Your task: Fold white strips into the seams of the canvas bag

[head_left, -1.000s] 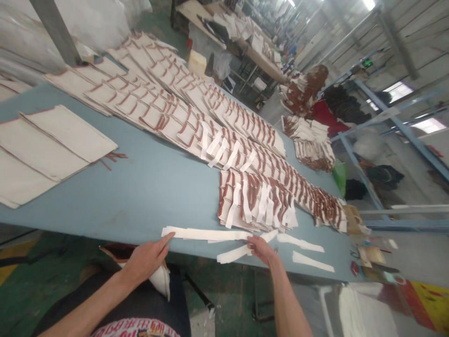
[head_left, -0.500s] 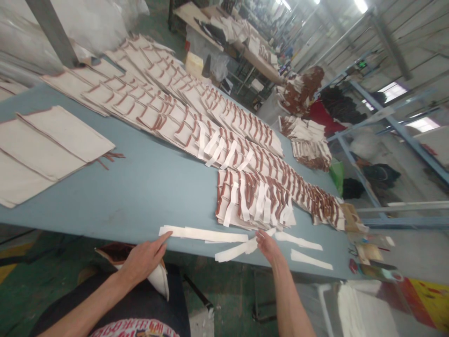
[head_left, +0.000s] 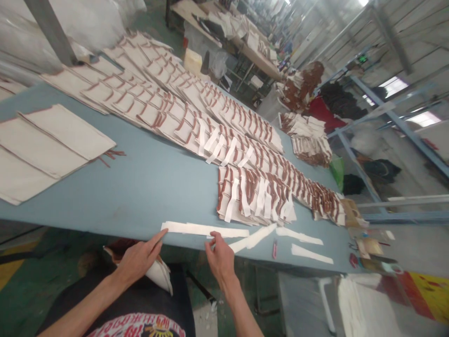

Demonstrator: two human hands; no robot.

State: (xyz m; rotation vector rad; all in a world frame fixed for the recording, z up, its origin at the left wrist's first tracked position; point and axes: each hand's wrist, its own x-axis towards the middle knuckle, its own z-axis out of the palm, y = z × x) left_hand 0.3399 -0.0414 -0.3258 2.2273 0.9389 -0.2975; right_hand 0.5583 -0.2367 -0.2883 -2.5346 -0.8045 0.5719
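White strips (head_left: 194,228), left hand (head_left: 138,258) at end, right hand (head_left: 221,258) mid-length

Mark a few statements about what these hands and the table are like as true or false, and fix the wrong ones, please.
1. The left hand points at the left end of a long white strip. True.
2. A small pink object lies on the tabletop, right of the right hand. True.
3. The tabletop is red. False: it is blue.
4. Shorter strips lie across the nearest brown-edged stack. True.
5. The right hand rests on that stack. False: its fingertips are at the long white strip.
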